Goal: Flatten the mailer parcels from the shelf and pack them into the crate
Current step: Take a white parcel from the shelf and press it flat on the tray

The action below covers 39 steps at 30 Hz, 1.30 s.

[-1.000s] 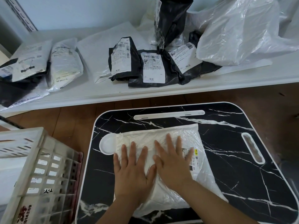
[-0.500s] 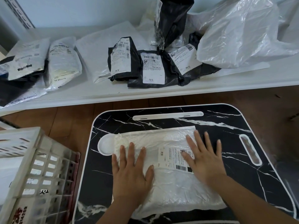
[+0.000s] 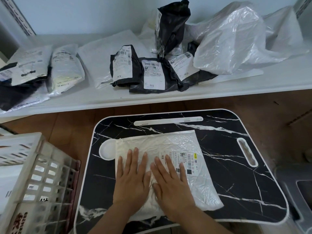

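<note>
A white bubble mailer [image 3: 182, 144] with a shipping label lies flat on the black marble-patterned lap table [image 3: 228, 149]. My left hand [image 3: 133, 181] presses down on its left half with straight, spread fingers. Right beside it, my right hand [image 3: 172, 184] presses flat on the middle of the mailer, its fingertips covering part of the label. The white slatted crate [image 3: 33, 179] stands at the lower left, beside the table. Several black and white mailer parcels [image 3: 152, 73] lie on the white shelf [image 3: 168, 97] beyond the table.
A tall black bag [image 3: 172, 26] stands upright at the back of the shelf, next to a big crumpled clear plastic bag [image 3: 236, 41]. More parcels [image 3: 65, 71] lie at the shelf's left end. Brown wooden floor shows between shelf and table. A grey container edge [image 3: 300, 191] is at the right.
My right hand has slid back left from the mailer's right side to its middle, beside my left hand. The left hand has stayed pressed in place.
</note>
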### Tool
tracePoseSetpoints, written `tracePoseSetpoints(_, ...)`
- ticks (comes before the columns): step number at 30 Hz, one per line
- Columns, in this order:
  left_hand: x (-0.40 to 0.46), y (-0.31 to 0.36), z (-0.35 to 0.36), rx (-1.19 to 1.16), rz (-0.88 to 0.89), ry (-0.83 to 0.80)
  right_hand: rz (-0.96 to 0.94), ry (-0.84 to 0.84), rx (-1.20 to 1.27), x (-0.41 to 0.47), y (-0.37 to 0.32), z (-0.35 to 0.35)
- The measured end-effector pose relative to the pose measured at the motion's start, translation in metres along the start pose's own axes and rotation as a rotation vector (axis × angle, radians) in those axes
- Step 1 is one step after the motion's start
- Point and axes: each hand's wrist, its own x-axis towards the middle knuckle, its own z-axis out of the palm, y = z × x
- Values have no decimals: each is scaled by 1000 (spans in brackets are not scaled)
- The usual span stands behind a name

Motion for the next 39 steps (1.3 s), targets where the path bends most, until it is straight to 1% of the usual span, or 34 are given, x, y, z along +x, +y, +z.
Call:
tracePoseSetpoints(2,-16,1,-1,-13,85,-2,15,-18,19,0,-1,-2)
tracePoseSetpoints(4,-31,4,-2,-27,116,-17,25,-52,31,0,-2,-4)
tracePoseSetpoints(8,-39,4,-3,11,113,-47,32,-91,11,-10,2,-6)
tracePoseSetpoints(12,-37,4,-3,68,121,-94,58,-97,-51,-35,28,-4)
tracePoseSetpoints(17,-37,4,-5,99,101,-156,77,-147,-137,-52,51,-6)
tracePoseSetpoints(22,-37,3,-8,82,59,-193,163,-185,-125,-58,59,-11)
tracePoseSetpoints(25,-38,2,-9,46,56,-259,215,-219,-94,-63,67,-12)
tracePoseSetpoints(27,-38,0,-14,-59,33,-227,249,-249,-45,-66,71,-15)
tracePoseSetpoints(28,-36,0,-21,-169,-42,-182,267,-255,-18,-65,72,-19)
tracePoseSetpoints(29,-36,1,-31,-326,-196,-136,270,-225,22,-63,71,-22)
tracePoseSetpoints(30,-36,0,-39,-497,-390,-94,283,-189,78,-60,69,-23)
tracePoseSetpoints(31,-36,0,-49,-624,-575,-32,328,-196,149,-56,66,-28)
tracePoseSetpoints(32,-36,-5,-53,-701,-724,22,365,-221,191,-52,62,-35)
tracePoseSetpoints(33,-37,-9,-57,-769,-834,26,397,-240,228,-48,58,-41)
tracePoseSetpoints(34,-38,-13,-59,-863,-921,-15,426,-254,260,-45,55,-47)
tracePoseSetpoints(36,-37,-19,-67,-1204,-1031,-140,469,-266,291,-40,49,-54)
tracePoseSetpoints(37,-38,-18,-69,-1361,-1051,-250,487,-258,294,-38,47,-55)
tracePoseSetpoints(38,-41,-14,-77,-1471,-1028,-344,505,-244,297,-38,46,-56)
tracePoseSetpoints(39,-42,-10,-82,-1506,-975,-402,527,-232,308,-38,45,-57)
